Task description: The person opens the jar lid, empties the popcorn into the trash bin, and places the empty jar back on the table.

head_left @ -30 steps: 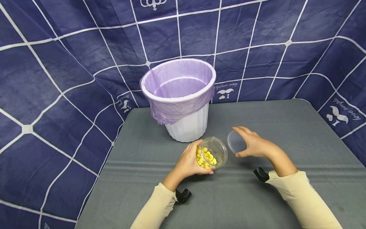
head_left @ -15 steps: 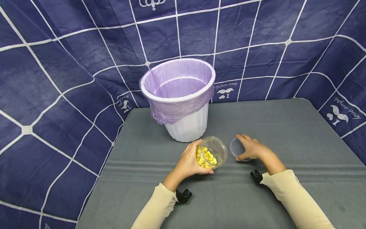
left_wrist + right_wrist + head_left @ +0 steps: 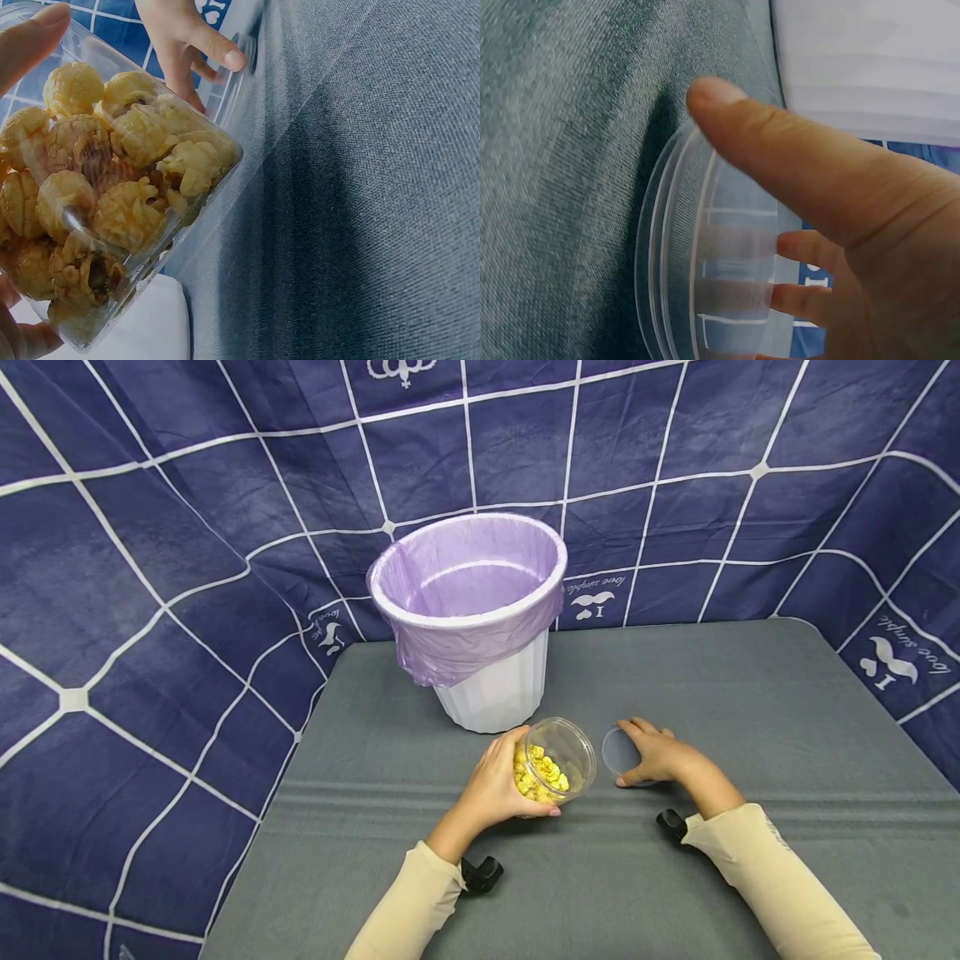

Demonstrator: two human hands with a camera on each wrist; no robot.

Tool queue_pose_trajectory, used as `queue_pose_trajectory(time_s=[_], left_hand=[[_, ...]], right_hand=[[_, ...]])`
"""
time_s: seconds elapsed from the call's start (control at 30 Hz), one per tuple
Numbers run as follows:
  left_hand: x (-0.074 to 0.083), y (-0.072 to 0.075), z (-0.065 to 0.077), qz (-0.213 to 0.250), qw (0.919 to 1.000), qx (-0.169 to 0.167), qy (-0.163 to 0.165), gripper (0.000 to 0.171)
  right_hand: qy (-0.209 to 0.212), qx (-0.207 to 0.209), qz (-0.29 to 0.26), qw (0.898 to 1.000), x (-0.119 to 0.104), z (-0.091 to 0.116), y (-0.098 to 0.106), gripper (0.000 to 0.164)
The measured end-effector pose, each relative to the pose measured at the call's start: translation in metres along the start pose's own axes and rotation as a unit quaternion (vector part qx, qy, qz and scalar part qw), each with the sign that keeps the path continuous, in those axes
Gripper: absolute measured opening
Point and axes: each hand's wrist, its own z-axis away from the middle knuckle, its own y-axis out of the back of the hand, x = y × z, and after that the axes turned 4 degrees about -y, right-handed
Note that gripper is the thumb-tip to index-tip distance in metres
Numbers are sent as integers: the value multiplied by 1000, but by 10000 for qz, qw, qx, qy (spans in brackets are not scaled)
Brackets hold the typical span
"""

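A clear plastic jar is tilted to the right in my left hand, its open mouth facing up and right. Yellow popcorn fills its lower part, and the left wrist view shows the popcorn close up through the wall. To the right of the jar, my right hand holds a round clear lid by its edge, thumb on one side and fingers on the other. In the right wrist view the lid stands low beside the grey cloth; whether it touches is unclear.
A white bin with a purple liner stands behind the jar on the grey-covered table. A blue curtain with white grid lines hangs along the back and sides.
My right hand has lowered the lid toward the table and slightly back to the near side, then nearly stopped. The left hand and the jar have stayed in place.
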Motion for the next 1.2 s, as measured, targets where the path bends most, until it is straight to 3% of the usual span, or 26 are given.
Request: queue_pose_trajectory(time_s=[0.17, 0.43, 0.6, 0.87, 1.2], left_hand=[[0, 1, 1, 12, 10000, -10, 40, 111], [-1, 1, 1, -50, 10000, 71, 30, 110], [-1, 2, 1, -72, 9999, 64, 59, 110], [-1, 3, 3, -15, 9999, 20, 145, 110], [-1, 3, 3, 47, 9998, 25, 205, 109]], right_hand=[[173, 93, -27, 9998, 0, 0, 5, 96], [870, 1129, -271, 9894, -2, -6, 31, 67], [831, 1621, -641, 9812, -10, -11, 54, 59], [1149, 2407, -1466, 9525, -32, -16, 84, 48], [1216, 2489, -2703, 9221, -72, -25, 125, 44]])
